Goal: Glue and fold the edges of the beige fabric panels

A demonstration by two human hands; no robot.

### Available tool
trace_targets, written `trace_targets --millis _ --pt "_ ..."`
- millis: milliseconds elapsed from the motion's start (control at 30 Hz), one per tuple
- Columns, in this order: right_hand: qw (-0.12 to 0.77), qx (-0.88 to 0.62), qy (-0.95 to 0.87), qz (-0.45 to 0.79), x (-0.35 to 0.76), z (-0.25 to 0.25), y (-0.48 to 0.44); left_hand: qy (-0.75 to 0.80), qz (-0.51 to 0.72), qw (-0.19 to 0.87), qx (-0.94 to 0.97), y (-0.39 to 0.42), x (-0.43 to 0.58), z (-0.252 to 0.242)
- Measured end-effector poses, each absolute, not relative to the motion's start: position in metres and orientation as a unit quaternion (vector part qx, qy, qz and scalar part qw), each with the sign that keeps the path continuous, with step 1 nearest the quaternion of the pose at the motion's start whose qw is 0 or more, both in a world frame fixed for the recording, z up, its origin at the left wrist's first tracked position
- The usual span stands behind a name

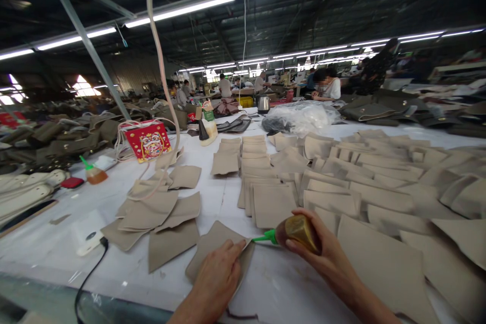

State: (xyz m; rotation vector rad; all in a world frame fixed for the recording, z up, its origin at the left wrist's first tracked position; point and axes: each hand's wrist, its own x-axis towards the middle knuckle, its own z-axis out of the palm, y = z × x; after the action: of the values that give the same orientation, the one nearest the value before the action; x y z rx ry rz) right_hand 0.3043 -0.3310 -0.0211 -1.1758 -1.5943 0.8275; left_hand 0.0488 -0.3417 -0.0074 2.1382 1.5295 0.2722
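At six o'clock, the left hand [220, 267], fingers close together, presses a beige sheet [213, 237], probably light and flexible, best held by its edge. At five, the right hand [329, 250] clamps its fingers around a bottle [298, 233].

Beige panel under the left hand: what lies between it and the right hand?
The head view shows the amber bottle, held in the right hand, its green nozzle pointing at the edge of the beige panel; whether the tip touches, I can't tell.

Lone head-worn view — forward and down across the white table [283, 286], close to the bottle [297, 233]
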Motion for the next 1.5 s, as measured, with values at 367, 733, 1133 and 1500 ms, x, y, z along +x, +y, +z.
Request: trace_targets --millis 367,733,1133,1500 --pt "0.472 -0.489 -0.642 0.355 0.309 -0.023 -0.331 0.559 0.101 0.241 0.787 -0.341 0.05 -0.008" --pt "0.473 -0.488 -0.609 0.409 0.306 -0.017 -0.342 0.561 0.106 0.244 0.784 -0.343 0.049 -0.006" --pt "0.49 -0.488 -0.576 0.436 0.295 -0.02 -0.355 0.557 0.109 0.241 0.787 -0.344 0.048 -0.004" --pt "0.481 -0.491 -0.581 0.436 0.289 -0.018 -0.368 0.566 0.119 0.243 0.779 -0.346 0.047 -0.003"
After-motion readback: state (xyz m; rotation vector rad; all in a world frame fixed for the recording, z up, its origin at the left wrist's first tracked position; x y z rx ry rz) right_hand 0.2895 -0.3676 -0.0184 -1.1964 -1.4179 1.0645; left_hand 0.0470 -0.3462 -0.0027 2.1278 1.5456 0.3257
